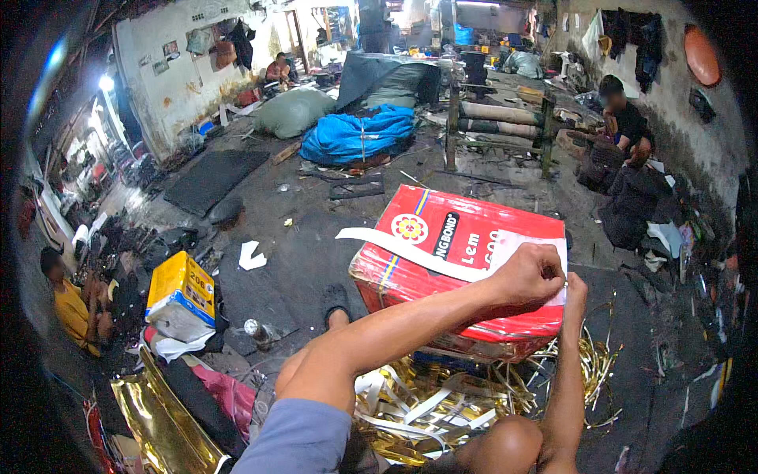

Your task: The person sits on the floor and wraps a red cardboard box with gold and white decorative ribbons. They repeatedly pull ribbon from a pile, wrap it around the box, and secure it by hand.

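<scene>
White paper strip [410,251] was pinched in the clenched left hand [530,272] against the top of the red square tin [458,268], just beside the right hand [574,294], whose grip could not be told, apparently steadying the sheet's edge.

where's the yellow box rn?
Head view, lower left: the yellow box sits on the floor atop white packing, left of the red box the left hand and right hand work on.
</scene>
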### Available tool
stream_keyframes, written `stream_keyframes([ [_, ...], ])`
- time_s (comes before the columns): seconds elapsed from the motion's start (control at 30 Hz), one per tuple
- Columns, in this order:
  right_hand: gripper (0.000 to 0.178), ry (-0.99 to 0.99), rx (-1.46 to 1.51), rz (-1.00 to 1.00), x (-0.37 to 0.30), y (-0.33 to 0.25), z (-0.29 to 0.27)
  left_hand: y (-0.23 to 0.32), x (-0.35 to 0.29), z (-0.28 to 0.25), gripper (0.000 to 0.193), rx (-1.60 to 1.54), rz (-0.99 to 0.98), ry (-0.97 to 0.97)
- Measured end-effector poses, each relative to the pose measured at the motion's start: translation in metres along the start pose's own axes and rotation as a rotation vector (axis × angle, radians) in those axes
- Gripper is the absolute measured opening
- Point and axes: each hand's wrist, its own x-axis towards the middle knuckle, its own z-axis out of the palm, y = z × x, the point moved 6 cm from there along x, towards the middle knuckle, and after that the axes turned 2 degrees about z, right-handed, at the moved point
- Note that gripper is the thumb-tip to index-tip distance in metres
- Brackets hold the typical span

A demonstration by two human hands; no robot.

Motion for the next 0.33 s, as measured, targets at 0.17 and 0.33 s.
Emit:
stream_keyframes([
  [0.17,0.034,0.054,-0.139,-0.065,-0.012,0.057,0.023,-0.005,-0.003,-0.006,0.016,-0.016,-0.058,0.002],
  [0.33,0.042,0.082,0.067,-0.008,-0.068,0.166,0.018,-0.008,0.001,0.000,0.014,-0.081,-0.041,-0.006],
])
